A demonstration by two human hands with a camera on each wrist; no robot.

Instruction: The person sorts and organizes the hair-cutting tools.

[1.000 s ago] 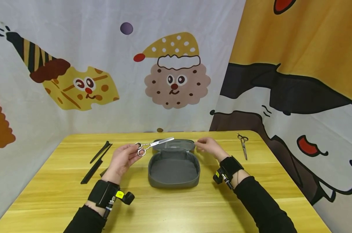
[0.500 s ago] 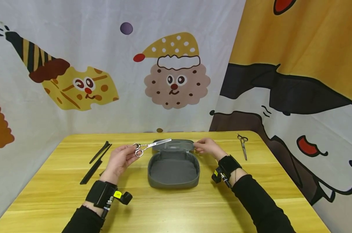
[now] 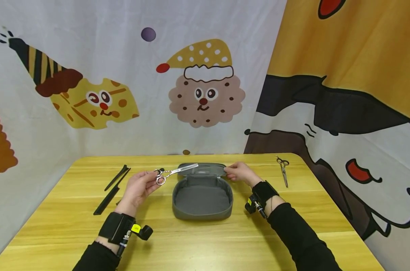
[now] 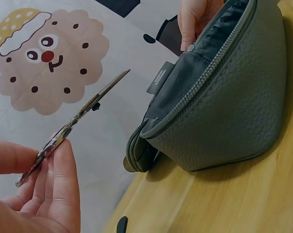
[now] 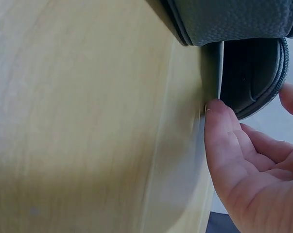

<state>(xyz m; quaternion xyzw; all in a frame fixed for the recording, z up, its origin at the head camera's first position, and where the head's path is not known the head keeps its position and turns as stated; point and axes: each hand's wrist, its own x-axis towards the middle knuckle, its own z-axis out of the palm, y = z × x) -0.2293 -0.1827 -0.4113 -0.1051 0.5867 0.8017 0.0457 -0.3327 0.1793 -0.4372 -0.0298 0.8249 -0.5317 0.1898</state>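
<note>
My left hand (image 3: 139, 188) pinches a pair of silver thinning scissors (image 3: 178, 171) by the finger loops, thumb against fingertips. In the left wrist view the scissors (image 4: 73, 121) are edge-on, blades pointing up and away. To their right stands a grey zip case (image 3: 202, 214), its lid (image 3: 205, 169) folded back, its main compartment bare inside. My right hand (image 3: 240, 173) holds the right edge of that lid. The right wrist view shows fingers of the right hand (image 5: 248, 155) under the lid (image 5: 255, 73), with the thumb by its zip edge.
Two black combs (image 3: 106, 201) lie left of my left hand on the wooden table (image 3: 198, 248). Another pair of scissors (image 3: 284, 173) rests near the back right corner. A curtain (image 3: 123, 139) with cartoon prints hangs behind the table.
My right hand has moved slightly left, so its fingers now overlap the lid's edge. My left hand has drifted a little left with the thinning scissors.
</note>
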